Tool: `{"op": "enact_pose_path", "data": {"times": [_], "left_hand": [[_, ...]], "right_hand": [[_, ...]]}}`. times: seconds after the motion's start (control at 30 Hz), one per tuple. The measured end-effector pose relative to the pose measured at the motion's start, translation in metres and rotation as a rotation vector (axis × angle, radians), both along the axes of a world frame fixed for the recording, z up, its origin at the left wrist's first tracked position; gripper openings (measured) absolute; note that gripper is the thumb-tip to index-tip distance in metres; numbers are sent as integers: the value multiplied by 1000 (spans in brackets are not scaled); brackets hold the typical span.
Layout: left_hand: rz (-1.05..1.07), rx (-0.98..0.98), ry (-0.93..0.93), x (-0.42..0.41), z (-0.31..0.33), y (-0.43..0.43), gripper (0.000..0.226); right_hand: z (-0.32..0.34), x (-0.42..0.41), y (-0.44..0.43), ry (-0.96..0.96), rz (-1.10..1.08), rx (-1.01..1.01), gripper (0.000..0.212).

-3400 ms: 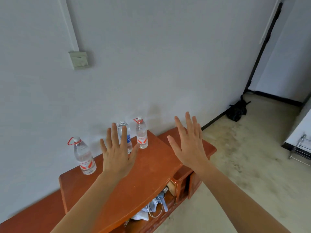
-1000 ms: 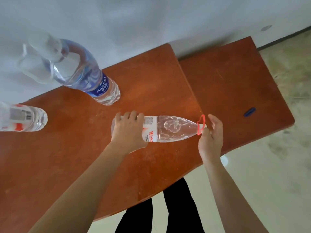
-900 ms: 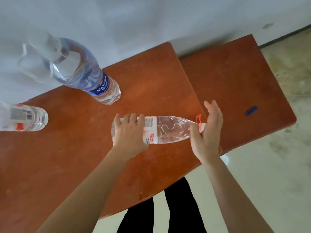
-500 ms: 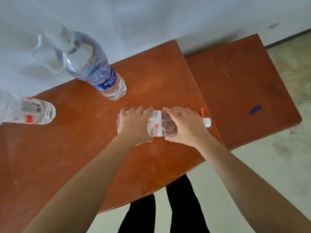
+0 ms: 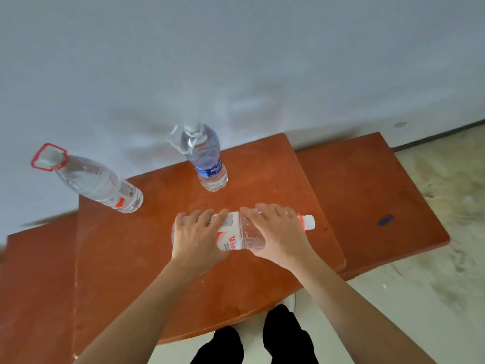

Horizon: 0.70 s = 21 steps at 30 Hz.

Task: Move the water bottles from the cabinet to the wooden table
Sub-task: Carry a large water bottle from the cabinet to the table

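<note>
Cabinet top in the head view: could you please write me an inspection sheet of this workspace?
Surface: orange-brown cabinet top, side section on the right.
Job's things: horizontal bottle, cap to the right; blue-label bottle and red-ring bottle stand near the wall.
Clutter: small blue object on the side section.
Grippers: left hand grips the horizontal bottle's base end, right hand its neck end.
Cables: nothing seen.
Surroundings: white wall, pale floor, black trousers.
</note>
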<state>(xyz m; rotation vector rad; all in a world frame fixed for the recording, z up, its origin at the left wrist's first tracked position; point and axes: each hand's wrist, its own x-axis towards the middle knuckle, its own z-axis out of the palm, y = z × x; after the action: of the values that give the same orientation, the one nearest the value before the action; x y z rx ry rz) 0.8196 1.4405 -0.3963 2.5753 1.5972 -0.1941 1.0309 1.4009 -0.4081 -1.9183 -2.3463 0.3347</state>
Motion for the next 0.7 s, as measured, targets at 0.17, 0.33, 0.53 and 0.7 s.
{"op": "enact_pose_path", "data": {"times": [0.17, 0.33, 0.53, 0.7], "left_hand": [[120, 167, -46, -35, 118, -4, 81], [301, 524, -111, -77, 201, -36, 71], [579, 743, 34, -122, 267, -131, 70], [858, 787, 200, -179, 302, -243, 75]], "right_hand": [[107, -37, 19, 22, 91, 231, 82], [199, -79, 37, 100, 275, 534, 74], [249, -152, 17, 312, 573, 751, 81], [281, -249, -49, 464, 853, 735, 87]]}}
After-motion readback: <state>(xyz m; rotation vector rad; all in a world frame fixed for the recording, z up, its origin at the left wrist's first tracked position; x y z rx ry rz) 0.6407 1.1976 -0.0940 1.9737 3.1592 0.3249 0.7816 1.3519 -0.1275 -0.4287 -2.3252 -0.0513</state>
